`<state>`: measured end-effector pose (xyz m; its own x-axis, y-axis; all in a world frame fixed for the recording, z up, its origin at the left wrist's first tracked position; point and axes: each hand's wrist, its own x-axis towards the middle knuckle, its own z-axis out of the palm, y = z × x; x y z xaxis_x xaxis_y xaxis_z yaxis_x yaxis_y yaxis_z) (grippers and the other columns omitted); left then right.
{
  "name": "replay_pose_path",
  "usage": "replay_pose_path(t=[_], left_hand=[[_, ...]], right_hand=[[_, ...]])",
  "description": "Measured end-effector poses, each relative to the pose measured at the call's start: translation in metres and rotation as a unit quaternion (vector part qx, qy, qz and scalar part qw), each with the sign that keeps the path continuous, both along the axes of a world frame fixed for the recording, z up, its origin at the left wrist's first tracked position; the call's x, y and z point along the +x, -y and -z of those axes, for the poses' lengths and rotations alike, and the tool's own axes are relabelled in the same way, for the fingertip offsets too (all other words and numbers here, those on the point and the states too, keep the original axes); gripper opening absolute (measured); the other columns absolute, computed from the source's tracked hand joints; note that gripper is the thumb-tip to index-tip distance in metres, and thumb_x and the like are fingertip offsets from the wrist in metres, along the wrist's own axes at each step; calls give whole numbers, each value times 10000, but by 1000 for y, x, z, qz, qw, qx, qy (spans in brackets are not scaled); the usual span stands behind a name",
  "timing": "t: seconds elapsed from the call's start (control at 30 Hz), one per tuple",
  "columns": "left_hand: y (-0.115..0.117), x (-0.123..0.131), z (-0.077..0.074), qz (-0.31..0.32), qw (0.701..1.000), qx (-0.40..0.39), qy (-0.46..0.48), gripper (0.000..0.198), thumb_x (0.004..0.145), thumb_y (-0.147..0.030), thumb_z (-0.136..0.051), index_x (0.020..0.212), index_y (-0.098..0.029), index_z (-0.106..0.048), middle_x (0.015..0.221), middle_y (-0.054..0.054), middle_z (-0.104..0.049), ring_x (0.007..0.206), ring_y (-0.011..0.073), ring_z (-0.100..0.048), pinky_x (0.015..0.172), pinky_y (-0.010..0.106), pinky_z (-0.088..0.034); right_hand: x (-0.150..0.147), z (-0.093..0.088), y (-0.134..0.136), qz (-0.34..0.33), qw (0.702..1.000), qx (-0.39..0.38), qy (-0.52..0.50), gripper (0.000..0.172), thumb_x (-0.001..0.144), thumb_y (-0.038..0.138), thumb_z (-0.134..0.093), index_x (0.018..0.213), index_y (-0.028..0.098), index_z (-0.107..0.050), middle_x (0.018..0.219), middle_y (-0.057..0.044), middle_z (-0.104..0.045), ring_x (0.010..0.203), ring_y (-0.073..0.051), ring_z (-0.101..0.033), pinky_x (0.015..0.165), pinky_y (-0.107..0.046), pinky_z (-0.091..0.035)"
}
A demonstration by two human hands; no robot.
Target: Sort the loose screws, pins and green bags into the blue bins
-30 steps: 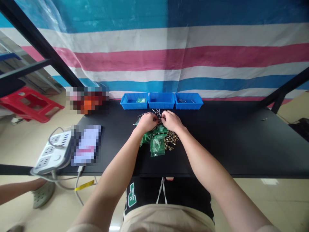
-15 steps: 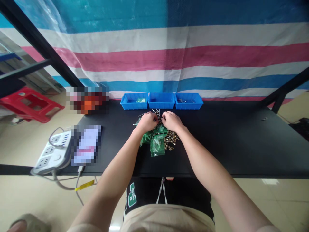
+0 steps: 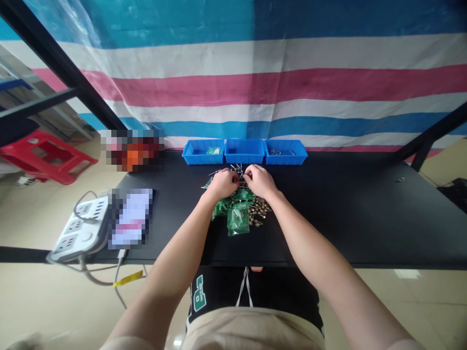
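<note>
Pile of thin metal pins sits mid-bench, with the left hand and right hand right on it. Fingers curled in, can't tell if they've pinched any. Green plastic bags and brass fittings lie just nearer the front edge, three blue trays along the back edge.

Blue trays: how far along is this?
Looks early. Done: the left blue tray holds a small green bag, the right blue tray a few metal pins. In hand: the left hand and right hand meet at a loose pile of pins. Left: a heap of green bags and brass-coloured parts on the black table.
</note>
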<state>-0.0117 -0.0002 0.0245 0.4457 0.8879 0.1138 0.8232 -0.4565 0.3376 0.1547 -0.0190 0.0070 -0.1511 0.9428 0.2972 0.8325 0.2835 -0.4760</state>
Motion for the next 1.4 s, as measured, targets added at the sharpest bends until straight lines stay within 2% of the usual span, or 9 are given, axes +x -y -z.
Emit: replay_pose_path(t=[0.2, 0.33, 0.43, 0.77, 0.9, 1.0, 1.13, 1.23, 1.4], left_hand=[[0, -1, 2, 14, 1000, 22, 8, 213, 792, -231, -564, 889, -175, -745, 874, 84, -680, 903, 235, -648, 849, 328, -504], [3, 0, -2, 15, 995, 57, 75, 288, 804, -245, -582, 1045, -144, -703, 930, 86, -675, 884, 218, -631, 832, 315, -506], [5, 1, -5, 29, 988, 73, 131, 307, 850, -241, -552, 1108, -139, -684, 958, 85, -679, 866, 193, -629, 826, 294, -504], [6, 1, -7, 59, 971, 90, 214, 243, 911, -297, -556, 1031, -189, -737, 965, 67, -697, 844, 154, -645, 821, 262, -504], [9, 2, -10, 11, 976, 87, 199, 212, 861, -309, -582, 905, -165, -732, 877, 59, -719, 782, 156, -651, 790, 255, -505], [9, 2, -12, -43, 983, 70, 165, 179, 797, -304, -606, 814, -157, -707, 807, 59, -731, 749, 182, -664, 760, 268, -505], [9, 0, -14, -89, 990, 56, 93, 177, 734, -281, -606, 824, -170, -709, 815, 72, -744, 797, 242, -691, 754, 300, -507], [10, 0, -16, -111, 991, 49, 55, 208, 735, -284, -582, 851, -179, -718, 839, 82, -752, 828, 264, -699, 764, 316, -512], [12, 1, -18, -124, 990, 42, 50, 217, 737, -295, -584, 858, -186, -727, 849, 85, -757, 833, 269, -702, 764, 321, -518]], right_hand=[[1, -3, 1, -25, 998, 54, -24, 197, 931, 213, -463, 1018, 193, -639, 1032, -93, -686, 1030, -225, -598, 905, -327, -459], [-1, -4, 2, -49, 995, 64, -53, 233, 937, 212, -452, 1074, 192, -640, 1075, -90, -704, 1047, -216, -625, 943, -321, -462], [-3, -3, 3, -50, 993, 44, -101, 233, 942, 235, -461, 1115, 204, -614, 1102, -83, -718, 1037, -209, -659, 918, -312, -479], [-3, -5, 4, -42, 976, 28, -210, 259, 931, 336, -469, 1129, 190, -547, 959, -74, -738, 813, -190, -678, 764, -293, -498], [-2, -4, 5, -42, 975, 42, -214, 310, 932, 378, -469, 1146, 174, -562, 953, -74, -737, 776, -184, -664, 747, -298, -507], [-3, -7, 9, -56, 979, 73, -183, 335, 925, 377, -490, 1165, 178, -614, 1054, -86, -732, 894, -202, -668, 831, -328, -515], [-6, -11, 14, -127, 981, 84, -123, 337, 944, 342, -477, 1193, 221, -670, 1234, -65, -691, 1137, -215, -623, 1017, -391, -456], [-8, -10, 14, -162, 977, 87, -113, 339, 959, 318, -461, 1173, 196, -695, 1209, -74, -707, 1132, -200, -633, 1025, -382, -457], [-7, -6, 12, -150, 979, 77, -115, 352, 963, 348, -477, 1193, 191, -692, 1223, -74, -701, 1133, -200, -632, 1019, -371, -469]])
